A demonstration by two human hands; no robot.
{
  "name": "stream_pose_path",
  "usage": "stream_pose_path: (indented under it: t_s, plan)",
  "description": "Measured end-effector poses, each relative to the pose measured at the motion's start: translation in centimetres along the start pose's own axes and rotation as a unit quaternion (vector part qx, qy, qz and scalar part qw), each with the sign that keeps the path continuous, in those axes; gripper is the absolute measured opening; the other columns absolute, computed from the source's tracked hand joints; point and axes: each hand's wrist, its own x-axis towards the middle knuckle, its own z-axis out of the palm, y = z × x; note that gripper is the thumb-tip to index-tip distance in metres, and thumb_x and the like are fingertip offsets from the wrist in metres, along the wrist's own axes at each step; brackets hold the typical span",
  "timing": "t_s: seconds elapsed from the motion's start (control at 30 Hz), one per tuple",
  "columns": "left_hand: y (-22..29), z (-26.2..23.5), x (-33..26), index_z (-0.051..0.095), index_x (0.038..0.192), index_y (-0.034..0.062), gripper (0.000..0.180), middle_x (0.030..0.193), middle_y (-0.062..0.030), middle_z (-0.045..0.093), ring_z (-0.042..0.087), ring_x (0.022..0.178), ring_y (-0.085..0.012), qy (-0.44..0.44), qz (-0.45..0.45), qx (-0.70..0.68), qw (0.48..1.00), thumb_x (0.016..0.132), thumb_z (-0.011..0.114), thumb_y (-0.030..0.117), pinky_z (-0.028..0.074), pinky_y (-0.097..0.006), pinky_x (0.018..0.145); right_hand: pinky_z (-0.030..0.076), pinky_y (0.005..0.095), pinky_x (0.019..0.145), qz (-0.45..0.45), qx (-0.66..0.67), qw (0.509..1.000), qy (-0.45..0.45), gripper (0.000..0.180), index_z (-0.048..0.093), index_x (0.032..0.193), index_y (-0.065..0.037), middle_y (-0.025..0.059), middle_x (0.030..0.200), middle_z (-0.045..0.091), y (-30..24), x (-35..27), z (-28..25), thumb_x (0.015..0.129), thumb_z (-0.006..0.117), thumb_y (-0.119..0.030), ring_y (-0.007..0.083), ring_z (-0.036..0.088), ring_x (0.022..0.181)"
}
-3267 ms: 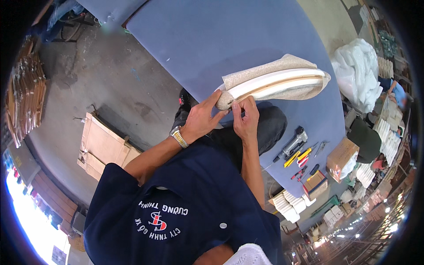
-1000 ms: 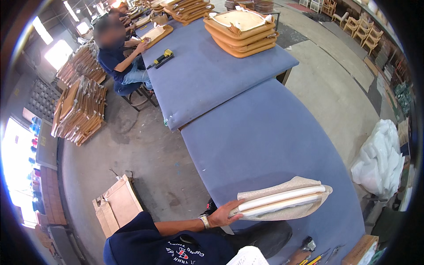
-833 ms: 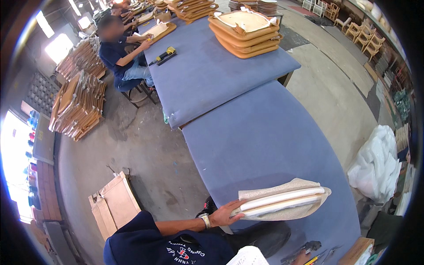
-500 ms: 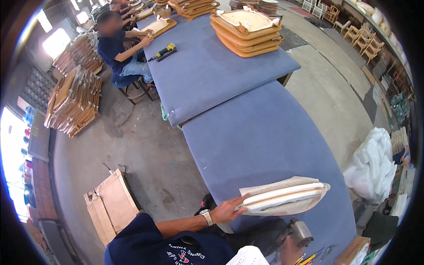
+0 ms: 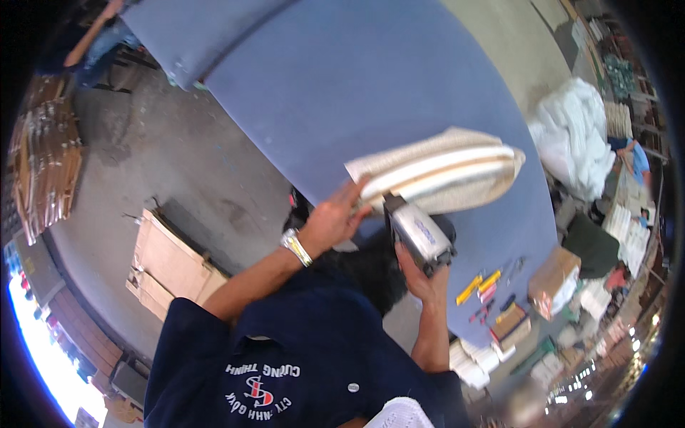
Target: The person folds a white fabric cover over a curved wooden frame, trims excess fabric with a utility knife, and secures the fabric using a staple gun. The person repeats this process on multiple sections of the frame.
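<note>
A padded seat panel stands on edge on the blue padded table, with white foam and a thin wooden edge showing and loose beige fabric around it. My left hand, with a metal watch at the wrist, grips the panel's near left end and its fabric. In my right hand is a grey and black staple gun, my fingers wrapped round it. Its nose is close to the panel's lower left edge, beside my left fingers; whether it touches cannot be made out.
On the table, yellow-handled tools and a small box lie to the right. A cardboard box and white wrapping stand beyond the right edge. Flat cardboard rests on the floor at left. Another person's arm shows far left.
My right hand has brought the staple gun up from the table's near side to the panel. My left hand still holds the panel's end. The view has tilted down and turned.
</note>
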Motion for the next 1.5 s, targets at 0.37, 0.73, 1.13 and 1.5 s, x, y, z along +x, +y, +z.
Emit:
stream_pose_path:
  t_s: [0.37,0.73,1.13,1.5]
  plan:
    - [-0.2,-0.3,0.3,0.041,0.153,0.0022,0.070,0.132,-0.0285,0.062,0.064,0.118,-0.0433,-0.033,-0.051,-0.014,0.998,0.093,0.074,0.018,0.058,-0.045,0.094,0.055,0.0305,0.080,-0.104,-0.093,0.989,-0.056,0.031,0.068,0.108,0.004,0.0148,0.099,0.072,-0.8,0.6,1.0,0.080,0.079,-0.003,0.0234,0.073,0.088]
    - [-0.4,0.0,0.2,0.031,0.159,0.0048,0.096,0.143,-0.0272,0.056,0.060,0.126,-0.0447,-0.036,-0.027,-0.030,0.999,0.072,0.070,-0.010,0.055,-0.045,0.102,0.055,0.0336,0.085,-0.046,-0.091,0.991,-0.093,0.041,0.066,0.116,0.001,0.0166,0.102,0.072,-0.3,0.4,1.7,0.075,0.075,0.000,0.0306,0.073,0.092]
    - [-0.3,-0.6,0.1,0.024,0.163,0.0071,0.105,0.154,-0.0245,0.046,0.051,0.136,-0.0431,-0.100,-0.048,-0.041,0.993,0.070,0.070,-0.011,0.049,-0.045,0.112,0.055,0.0308,0.081,-0.089,-0.156,0.977,-0.117,0.041,0.064,0.119,0.001,0.0140,0.100,0.071,-2.2,0.9,2.3,0.080,0.076,-0.004,0.0247,0.072,0.088]
    - [0.1,-0.8,0.5,0.027,0.163,0.0081,0.108,0.152,-0.0270,0.048,0.051,0.136,-0.0460,-0.116,-0.069,-0.037,0.990,0.069,0.080,-0.005,0.045,-0.048,0.114,0.056,0.0421,0.092,-0.047,-0.184,0.973,-0.134,0.066,0.059,0.133,-0.003,0.0195,0.121,0.068,-0.5,-0.3,2.1,0.072,0.084,-0.010,0.0392,0.070,0.108]
